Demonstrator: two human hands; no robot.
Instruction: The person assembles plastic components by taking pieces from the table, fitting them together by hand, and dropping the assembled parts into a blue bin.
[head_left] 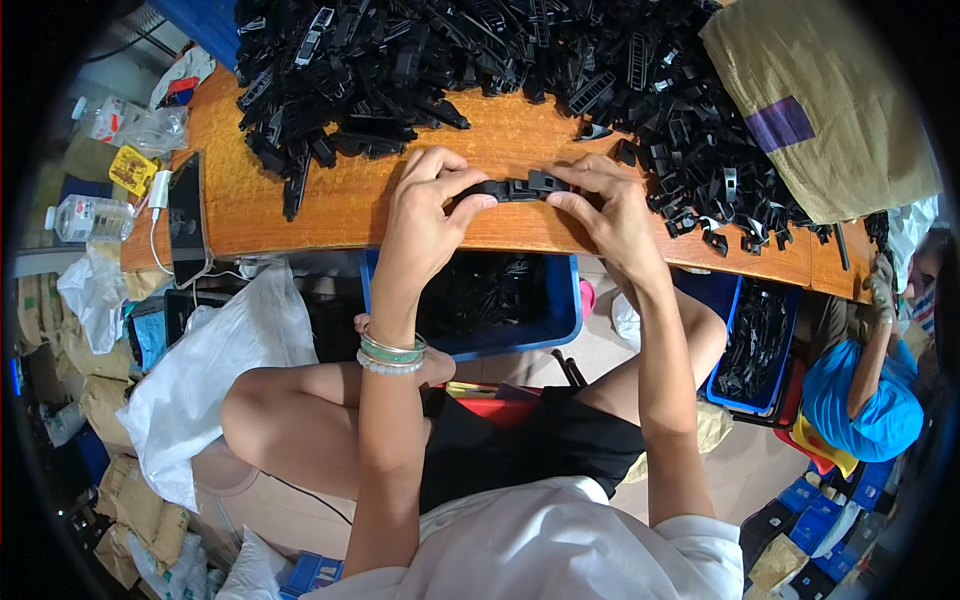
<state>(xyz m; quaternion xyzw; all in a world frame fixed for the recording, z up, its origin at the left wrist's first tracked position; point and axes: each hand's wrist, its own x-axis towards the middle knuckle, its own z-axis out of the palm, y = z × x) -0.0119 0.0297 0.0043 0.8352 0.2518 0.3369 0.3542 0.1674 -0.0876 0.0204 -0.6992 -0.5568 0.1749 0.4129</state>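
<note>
Just above the table's near edge, my two hands meet over a short line of black plastic parts. The fingers and thumb of my left hand [430,200] pinch the left end, a black plastic strap [490,189]. At the right end, my right hand [608,205] grips a small black buckle-like piece [541,182] between thumb and fingers. The two parts touch in the middle; whether they are locked together I cannot tell. Fingertips hide both outer ends. Beyond my hands lies a large heap of black ribbed straps [400,60], and to the right a pile of small black buckle pieces [715,190].
The wooden table [340,215] carries a brown sack [820,110] at right and a phone [186,220] with a white cable at left. Plastic bottles [90,218] stand beyond. Below are blue bins [578,305] of black parts. A person in blue [865,400] sits at right.
</note>
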